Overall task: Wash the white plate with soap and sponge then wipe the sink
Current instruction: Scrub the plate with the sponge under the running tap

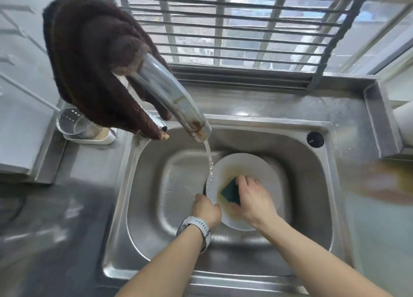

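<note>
The plate (245, 169) is held in the sink (312, 185), right of the basin's centre, tilted up toward the right hand. Its near-left rim is gripped by the left hand (206, 210), fingers curled over the edge. The sponge (231, 190) is pressed flat on the plate's face under the right hand (252, 199), fingers curled over its top, so the scrubbing hand lies directly on the soiled patch (a yellowish-brown smear ringing the sponge). The plate is smooth, round and glazed white; the sponge is a dark green block with a coarse face. Water from the tap (169, 95) strikes the plate's far-left rim. The steel basin is wet and glossy.
</note>
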